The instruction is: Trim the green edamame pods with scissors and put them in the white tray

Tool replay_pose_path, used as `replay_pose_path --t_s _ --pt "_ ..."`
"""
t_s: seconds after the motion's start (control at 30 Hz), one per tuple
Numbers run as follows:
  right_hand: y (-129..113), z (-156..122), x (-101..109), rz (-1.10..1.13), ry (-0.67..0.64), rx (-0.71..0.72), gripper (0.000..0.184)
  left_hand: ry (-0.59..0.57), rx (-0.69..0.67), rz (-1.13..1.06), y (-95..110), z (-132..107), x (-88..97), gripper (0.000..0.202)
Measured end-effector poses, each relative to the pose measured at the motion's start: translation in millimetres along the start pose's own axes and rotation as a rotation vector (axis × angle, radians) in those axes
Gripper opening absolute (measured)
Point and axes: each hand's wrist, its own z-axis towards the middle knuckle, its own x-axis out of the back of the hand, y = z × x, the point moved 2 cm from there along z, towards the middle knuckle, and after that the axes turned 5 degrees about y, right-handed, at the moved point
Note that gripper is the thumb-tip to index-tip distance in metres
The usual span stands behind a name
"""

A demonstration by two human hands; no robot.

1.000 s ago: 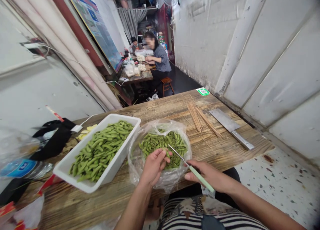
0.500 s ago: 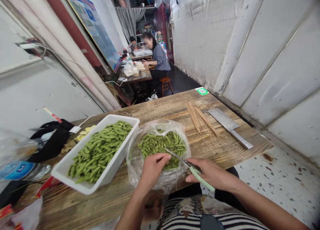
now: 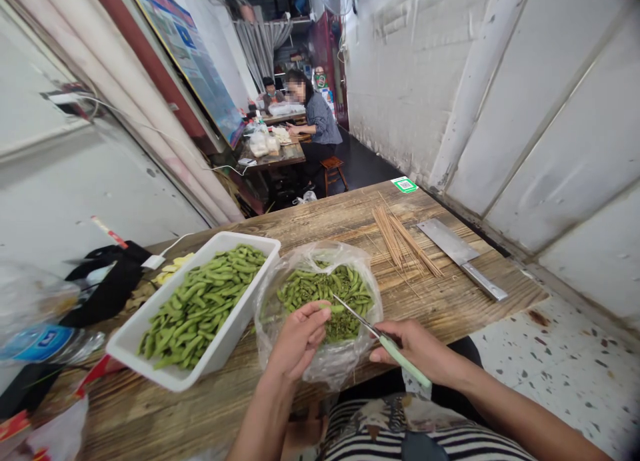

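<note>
Between the thumb and fingers of my left hand (image 3: 303,337) is a green soybean pod (image 3: 333,308), its far end beside the blades of the scissors. My right hand (image 3: 413,349) is closed round the pale green handles of these scissors (image 3: 364,321), which point up and to the left. Both hands are over a bowl lined with a clear plastic bag (image 3: 270,314), with green pods and small dark trimmings (image 3: 345,284) inside. To the left, a white plastic tub (image 3: 187,379) holds a large heap of soybean pods (image 3: 205,304).
Thin wooden skewers (image 3: 395,241) and a cleaver (image 3: 450,241) lie on the wooden table (image 3: 320,214) to the right. A water bottle (image 3: 50,344) and a black bag (image 3: 107,281) are at the left. Farther back, a person (image 3: 320,117) sits at another table.
My left hand has turned and lifted slightly, and the pod in it now shows beside the scissors. The scissors stay in my right hand, almost in the same place.
</note>
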Motion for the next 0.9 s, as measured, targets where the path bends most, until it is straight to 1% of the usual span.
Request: replay_pose_path --t_s 0.07,0.13,0.2,0.33,0.47,0.6,0.73,0.9 --pt "3 2 -3 0.054 0.009 0.006 0.035 0.007 0.01 -0.075 -1 1 -0.3 0.033" --pt "4 4 -3 0.084 0.004 0.013 0.036 0.035 -0.029 -0.109 -2 3 0.4 0.031" --pt "3 4 -1 0.086 -0.015 0.018 0.036 0.063 -0.08 -0.094 -2 4 1.6 0.029" --pt "-1 3 3 0.02 -0.052 0.032 0.04 0.107 -0.15 0.062 -4 4 2.3 0.032" --pt "-3 3 2 -0.017 -0.074 0.027 0.042 0.102 -0.141 0.245 -13 6 2.6 0.047" --pt "0 5 -1 -0.039 -0.072 0.015 0.042 0.12 -0.152 0.381 -23 8 7.0 0.049" --pt "1 6 -1 -0.011 -0.075 0.025 0.04 0.107 -0.162 0.469 -24 8 7.2 0.047" --pt "-1 7 2 -0.028 -0.093 0.016 0.04 0.112 -0.156 0.475 -21 5 2.5 0.045"
